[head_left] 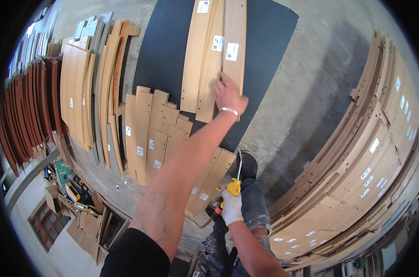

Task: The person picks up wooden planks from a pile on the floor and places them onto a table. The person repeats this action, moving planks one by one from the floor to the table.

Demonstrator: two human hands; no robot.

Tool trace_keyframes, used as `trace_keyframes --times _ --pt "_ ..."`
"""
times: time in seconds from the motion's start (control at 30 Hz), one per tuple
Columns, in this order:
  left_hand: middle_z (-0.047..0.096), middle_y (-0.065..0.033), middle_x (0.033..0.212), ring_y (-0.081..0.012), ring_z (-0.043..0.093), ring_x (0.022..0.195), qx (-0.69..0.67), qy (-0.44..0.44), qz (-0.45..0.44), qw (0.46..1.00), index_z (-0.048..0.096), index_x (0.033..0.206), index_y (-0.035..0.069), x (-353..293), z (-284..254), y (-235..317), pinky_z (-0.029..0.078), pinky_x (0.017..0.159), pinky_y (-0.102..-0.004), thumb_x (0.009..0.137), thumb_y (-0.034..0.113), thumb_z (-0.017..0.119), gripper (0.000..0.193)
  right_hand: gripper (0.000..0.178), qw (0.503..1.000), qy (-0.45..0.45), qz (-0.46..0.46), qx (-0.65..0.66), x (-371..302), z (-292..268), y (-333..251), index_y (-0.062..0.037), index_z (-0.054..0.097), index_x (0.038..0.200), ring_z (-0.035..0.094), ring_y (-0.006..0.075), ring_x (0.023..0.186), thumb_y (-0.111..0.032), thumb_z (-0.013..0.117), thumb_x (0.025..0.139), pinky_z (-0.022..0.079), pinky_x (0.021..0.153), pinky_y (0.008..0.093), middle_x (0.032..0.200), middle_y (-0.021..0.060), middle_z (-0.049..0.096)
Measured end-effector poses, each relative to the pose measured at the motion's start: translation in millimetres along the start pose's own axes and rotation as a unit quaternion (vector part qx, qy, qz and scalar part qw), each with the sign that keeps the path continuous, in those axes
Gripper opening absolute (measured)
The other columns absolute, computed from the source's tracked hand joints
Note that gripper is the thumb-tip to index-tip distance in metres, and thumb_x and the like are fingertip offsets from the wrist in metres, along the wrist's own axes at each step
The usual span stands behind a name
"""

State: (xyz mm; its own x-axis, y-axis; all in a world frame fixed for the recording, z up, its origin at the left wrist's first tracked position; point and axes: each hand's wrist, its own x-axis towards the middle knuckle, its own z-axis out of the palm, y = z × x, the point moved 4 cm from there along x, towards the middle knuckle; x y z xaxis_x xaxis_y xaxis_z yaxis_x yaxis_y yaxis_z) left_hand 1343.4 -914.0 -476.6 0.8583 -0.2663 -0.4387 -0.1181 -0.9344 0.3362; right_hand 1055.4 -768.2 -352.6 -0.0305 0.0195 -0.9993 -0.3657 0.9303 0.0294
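Observation:
My left hand, bare with a metal bracelet at the wrist, reaches far out and grips the near end of a long light wooden board. This board lies beside two similar boards on a black mat; all carry white stickers. My right hand, in a white glove, stays close to my body above my knee in torn jeans. It is closed around a yellow-handled tool with a curved metal tube pointing away from me.
Shorter wooden panels lie in a row on the concrete floor left of my arm. Long curved boards and dark brown ones lie farther left. A tall stack of curved drilled panels fills the right. My black shoe stands by the mat.

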Motion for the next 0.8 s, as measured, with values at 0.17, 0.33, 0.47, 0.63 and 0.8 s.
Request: trace_keyframes --times 0.17,0.33,0.47,0.63,0.8 --pt "0.046 -0.0264 0.124 -0.0449 0.041 0.123 -0.061 0.010 -0.023 0.998 0.034 0.139 -0.008 -28 -30 -38 0.034 0.112 -0.0478 0.063 0.014 0.079 0.091 0.017 1.000 0.009 0.003 0.028 -5 2 -4 -0.0033 0.066 0.103 0.056 0.0149 0.049 -0.017 0.070 0.093 0.044 0.041 0.0281 0.067 0.0070 0.059" --pt "0.043 -0.0260 0.121 -0.0450 0.039 0.117 -0.041 0.169 0.065 0.983 0.035 0.136 -0.006 32 -81 -62 0.034 0.108 -0.0522 0.063 0.011 0.079 0.087 0.017 1.000 -0.011 -0.001 0.002 -4 4 -2 -0.0040 0.065 0.103 0.056 0.0140 0.051 -0.016 0.071 0.093 0.045 0.042 0.0276 0.070 0.0054 0.058" --pt "0.044 -0.0239 0.128 -0.0437 0.039 0.125 0.017 0.158 0.021 0.987 0.034 0.138 -0.003 91 -100 -76 0.034 0.110 -0.0509 0.067 0.020 0.085 0.090 0.018 0.998 -0.030 0.007 -0.046 3 3 7 -0.0026 0.066 0.106 0.061 0.0147 0.056 -0.015 0.070 0.094 0.050 0.045 0.0271 0.084 0.0074 0.065" --pt "0.041 -0.0195 0.144 -0.0347 0.035 0.139 0.019 0.059 -0.093 0.994 0.032 0.143 0.001 118 -76 -75 0.035 0.113 -0.0475 0.069 0.036 0.089 0.100 0.020 0.999 -0.030 0.010 -0.044 7 0 1 -0.0011 0.066 0.108 0.064 0.0156 0.059 -0.015 0.069 0.095 0.053 0.047 0.0278 0.089 0.0084 0.069" --pt "0.046 -0.0212 0.141 -0.0350 0.047 0.132 -0.052 -0.035 -0.126 0.990 0.038 0.136 -0.004 139 -89 -88 0.044 0.108 -0.0452 0.070 0.031 0.088 0.089 0.022 0.998 -0.048 0.002 -0.045 7 1 2 -0.0001 0.065 0.110 0.064 0.0156 0.060 -0.015 0.069 0.095 0.053 0.047 0.0281 0.089 0.0088 0.069"
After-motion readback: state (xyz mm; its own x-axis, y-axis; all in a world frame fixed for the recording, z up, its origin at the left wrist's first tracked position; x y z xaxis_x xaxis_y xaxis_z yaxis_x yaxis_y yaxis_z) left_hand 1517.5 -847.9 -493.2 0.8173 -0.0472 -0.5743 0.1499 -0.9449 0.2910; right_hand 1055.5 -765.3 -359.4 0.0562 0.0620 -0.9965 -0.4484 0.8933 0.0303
